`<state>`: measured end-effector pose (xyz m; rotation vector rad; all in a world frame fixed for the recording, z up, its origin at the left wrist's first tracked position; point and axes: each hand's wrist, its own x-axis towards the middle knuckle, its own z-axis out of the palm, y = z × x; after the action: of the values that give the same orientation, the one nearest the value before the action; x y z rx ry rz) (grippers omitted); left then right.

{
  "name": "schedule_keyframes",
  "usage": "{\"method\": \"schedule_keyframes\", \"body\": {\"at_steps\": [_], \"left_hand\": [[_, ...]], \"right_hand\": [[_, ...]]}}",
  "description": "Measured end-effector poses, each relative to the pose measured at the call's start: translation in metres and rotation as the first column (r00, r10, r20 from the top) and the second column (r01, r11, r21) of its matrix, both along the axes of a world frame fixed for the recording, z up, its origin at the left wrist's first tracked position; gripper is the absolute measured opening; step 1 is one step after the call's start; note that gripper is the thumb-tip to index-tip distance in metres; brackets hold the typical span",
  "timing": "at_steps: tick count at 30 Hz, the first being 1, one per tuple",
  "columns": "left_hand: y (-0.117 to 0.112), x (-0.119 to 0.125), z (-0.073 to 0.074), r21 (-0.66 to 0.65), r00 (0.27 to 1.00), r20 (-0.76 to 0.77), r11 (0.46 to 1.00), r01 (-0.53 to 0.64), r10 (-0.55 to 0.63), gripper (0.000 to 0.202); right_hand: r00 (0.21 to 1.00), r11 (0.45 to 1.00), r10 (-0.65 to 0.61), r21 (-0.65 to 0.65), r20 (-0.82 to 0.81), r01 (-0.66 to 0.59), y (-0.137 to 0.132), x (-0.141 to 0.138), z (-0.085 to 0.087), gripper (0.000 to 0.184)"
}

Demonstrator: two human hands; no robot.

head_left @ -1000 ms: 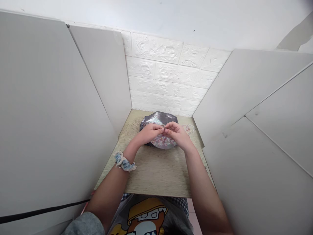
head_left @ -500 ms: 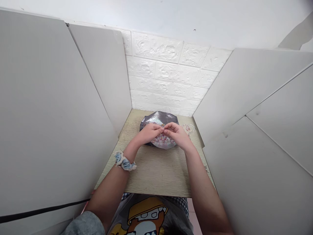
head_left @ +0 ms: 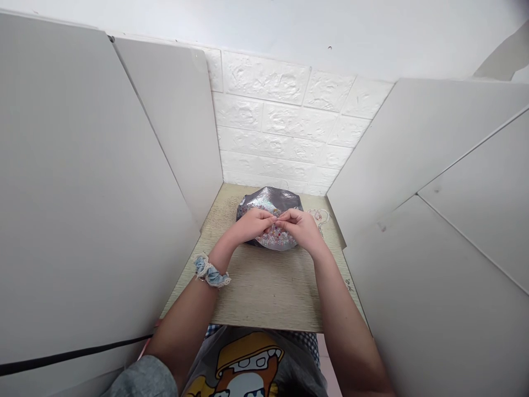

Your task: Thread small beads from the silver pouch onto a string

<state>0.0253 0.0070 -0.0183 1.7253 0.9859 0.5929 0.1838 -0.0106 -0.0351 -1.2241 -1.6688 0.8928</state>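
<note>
White panels (head_left: pixel 103 193) wall in the table (head_left: pixel 264 298) along its left and right edges, brick wall (head_left: pixel 281 138) closing the far edge; the near half lies bare, a shiny bag (head_left: pixel 268 199) filling the far middle

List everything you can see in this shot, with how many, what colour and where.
shiny bag: one, silvery grey, far middle of the table, lying open
beads: many, tiny, mixed pastel colours, inside the bag under the fingertips
string of beads: one, pale, on the table right of the bag
table: one, light wood grain, between the side panels
side panels: white, standing on both sides
brick-pattern wall: white, behind the table
scrunchie: one, blue and cream, on the left wrist
left hand: fingertips pinched together over the beads
right hand: fingertips pinched, meeting the left hand's; what they pinch is too small to tell
</note>
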Motion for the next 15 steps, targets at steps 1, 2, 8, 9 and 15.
{"method": "schedule_keyframes", "body": {"at_steps": [1, 2, 8, 9, 15], "left_hand": [[0.0001, 0.0004, 0.0000, -0.009, 1.000, 0.008, 1.000, -0.007, 0.007, 0.036], [-0.0001, 0.0009, 0.0003, -0.017, 1.000, 0.022, 1.000, -0.015, 0.016, 0.036], [-0.0035, 0.0026, 0.0044, -0.045, 0.996, 0.086, 0.999, -0.003, 0.007, 0.038], [-0.0036, 0.0025, 0.0044, -0.035, 0.996, 0.086, 0.999, -0.001, 0.004, 0.039], [-0.0010, 0.0015, 0.0004, 0.017, 0.993, 0.111, 0.999, 0.034, -0.036, 0.033]], "right_hand": [[1.000, 1.000, -0.001, 0.016, 0.012, 0.001, -0.0003, 0.0000, 0.0004, 0.011], [1.000, 0.999, 0.002, 0.034, 0.022, -0.003, -0.0005, -0.0001, 0.0012, 0.011], [0.998, 0.992, 0.012, 0.128, 0.060, -0.019, -0.0007, -0.0012, 0.0063, 0.009], [0.999, 0.990, 0.004, 0.140, 0.053, -0.011, -0.0002, -0.0012, 0.0063, 0.010], [0.998, 0.985, -0.053, 0.163, -0.020, 0.056, 0.0027, 0.0002, 0.0033, 0.012]]}}
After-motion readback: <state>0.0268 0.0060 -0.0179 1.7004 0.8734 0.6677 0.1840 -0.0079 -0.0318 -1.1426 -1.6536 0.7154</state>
